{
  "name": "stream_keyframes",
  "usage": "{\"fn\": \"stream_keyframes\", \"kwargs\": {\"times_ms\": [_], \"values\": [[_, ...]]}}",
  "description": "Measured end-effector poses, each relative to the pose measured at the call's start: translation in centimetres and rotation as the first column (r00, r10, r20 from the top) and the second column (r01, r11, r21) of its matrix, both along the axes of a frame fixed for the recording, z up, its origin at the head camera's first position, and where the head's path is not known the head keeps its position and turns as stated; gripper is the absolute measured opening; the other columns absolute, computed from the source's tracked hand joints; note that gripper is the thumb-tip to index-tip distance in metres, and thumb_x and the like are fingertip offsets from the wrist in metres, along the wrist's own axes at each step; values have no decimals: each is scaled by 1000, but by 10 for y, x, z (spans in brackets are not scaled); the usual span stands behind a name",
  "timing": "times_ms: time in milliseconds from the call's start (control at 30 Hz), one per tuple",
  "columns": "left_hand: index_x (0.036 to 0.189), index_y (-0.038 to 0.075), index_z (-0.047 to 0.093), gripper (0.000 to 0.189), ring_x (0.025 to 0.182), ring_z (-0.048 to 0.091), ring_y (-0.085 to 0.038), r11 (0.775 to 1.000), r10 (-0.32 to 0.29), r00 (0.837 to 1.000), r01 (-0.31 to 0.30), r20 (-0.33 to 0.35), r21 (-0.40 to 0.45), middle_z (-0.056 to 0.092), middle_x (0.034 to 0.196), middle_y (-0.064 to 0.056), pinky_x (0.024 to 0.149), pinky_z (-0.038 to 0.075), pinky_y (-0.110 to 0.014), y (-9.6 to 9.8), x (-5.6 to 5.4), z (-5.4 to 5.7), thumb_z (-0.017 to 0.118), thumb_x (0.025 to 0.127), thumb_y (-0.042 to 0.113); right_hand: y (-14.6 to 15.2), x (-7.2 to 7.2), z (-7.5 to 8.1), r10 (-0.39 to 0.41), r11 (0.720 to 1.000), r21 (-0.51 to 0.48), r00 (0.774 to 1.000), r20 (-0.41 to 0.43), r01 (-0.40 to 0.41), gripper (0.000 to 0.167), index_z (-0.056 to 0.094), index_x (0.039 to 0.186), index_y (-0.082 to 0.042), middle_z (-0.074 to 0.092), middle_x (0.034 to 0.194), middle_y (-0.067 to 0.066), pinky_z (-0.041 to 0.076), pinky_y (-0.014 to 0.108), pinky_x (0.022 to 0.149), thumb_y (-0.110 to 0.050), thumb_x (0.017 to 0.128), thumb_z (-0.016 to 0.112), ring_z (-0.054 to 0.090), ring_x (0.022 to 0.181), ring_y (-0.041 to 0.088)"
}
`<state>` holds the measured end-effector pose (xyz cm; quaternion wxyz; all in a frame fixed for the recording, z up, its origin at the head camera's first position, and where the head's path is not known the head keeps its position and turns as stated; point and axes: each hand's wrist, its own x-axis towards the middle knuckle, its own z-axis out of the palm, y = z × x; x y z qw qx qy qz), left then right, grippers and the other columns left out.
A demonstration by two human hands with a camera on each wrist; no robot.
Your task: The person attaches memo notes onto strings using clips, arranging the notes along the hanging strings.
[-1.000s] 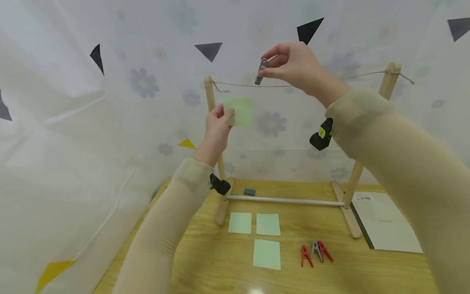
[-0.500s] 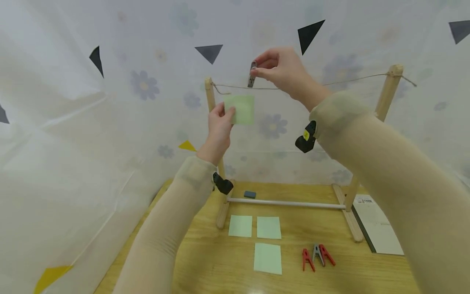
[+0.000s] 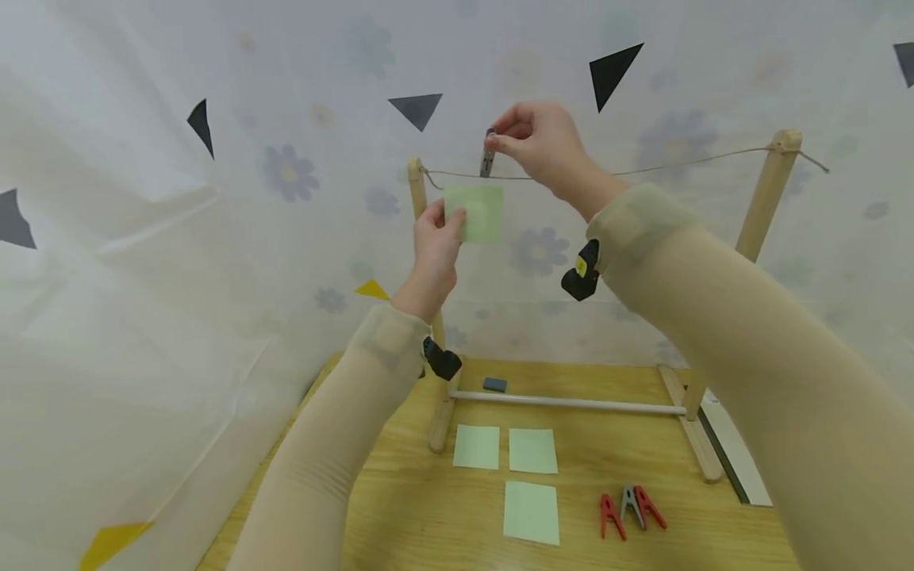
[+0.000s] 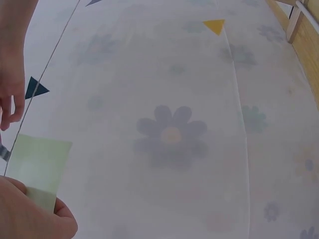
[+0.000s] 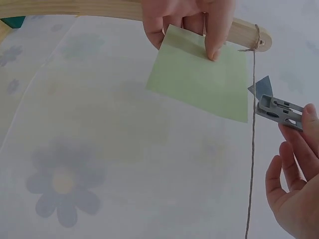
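Observation:
A pale green sticky note (image 3: pixel 484 214) is pinched at its left edge by my left hand (image 3: pixel 437 242), just under the string (image 3: pixel 678 165). Between thumb and fingers my right hand (image 3: pixel 550 147) pinches a grey clothespin (image 3: pixel 488 155), its nose pointing down at the string above the note. In the right wrist view the clothespin (image 5: pixel 280 112) has its tip right at the string (image 5: pixel 253 159), and the note (image 5: pixel 204 74) lies close beside it. The left wrist view shows the note's upper corner (image 4: pixel 25 142) next to the string.
The string runs between two wooden posts (image 3: pixel 767 198) joined by a white rod (image 3: pixel 571 403). On the table (image 3: pixel 400 507) lie three green notes (image 3: pixel 531 511), two red clothespins (image 3: pixel 610 517) and a grey one (image 3: pixel 631 506), a blue block (image 3: pixel 494 385) and a notebook (image 3: pixel 735 460) partly behind the right sleeve.
My right hand has moved left and down, bringing the clothespin to the string above the note. The left hand keeps its pinch on the note, now close beneath the string.

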<state>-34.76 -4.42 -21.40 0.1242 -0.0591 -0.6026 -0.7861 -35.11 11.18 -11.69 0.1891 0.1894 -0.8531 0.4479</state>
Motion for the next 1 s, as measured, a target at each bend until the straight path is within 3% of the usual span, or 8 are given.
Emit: {"fn": "stream_keyframes", "kwargs": {"times_ms": [233,1000], "values": [[138,-3,52,37,115,58,-22,1000,9,1000,-9,-3,-15,59,133,-17,103,48,-32,1,0,2,52,102,6,-5,-2,-1,-6,999,35,1000,-11,6,30,67,115,-8,70,107,3,46,29,90,-30,95,67,60,104,15],[138,-1,54,37,113,59,-20,1000,15,1000,-16,-12,-21,60,133,-16,99,49,-31,0,-3,4,54,101,7,-16,-5,-3,1,985,174,1000,-11,1,31,69,117,-7,72,115,10,48,31,89,-30,96,67,63,106,18]]}}
